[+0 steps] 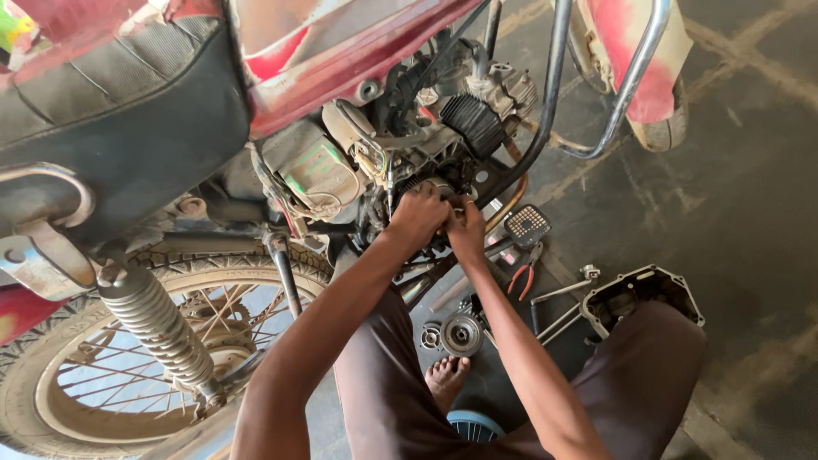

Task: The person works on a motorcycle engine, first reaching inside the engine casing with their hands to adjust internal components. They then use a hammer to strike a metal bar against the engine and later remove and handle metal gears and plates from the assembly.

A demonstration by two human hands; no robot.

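Note:
Both my hands reach into the open side of a red motorcycle's engine [443, 136]. My left hand [416, 217] is curled with its fingers closed against a part low in the engine opening. My right hand [465, 228] presses beside it, fingers bent into the same spot. What the fingers hold is hidden behind the hands. The black seat [128, 128] and red body fill the upper left.
The rear wheel [102, 366] with a shock spring [158, 328] is at lower left. On the floor lie red-handled pliers [521, 277], a round clutch part [461, 334], an engine cover [639, 294], long rods [558, 291]. My bare foot [447, 379] rests near them. The footrest [527, 225] juts out.

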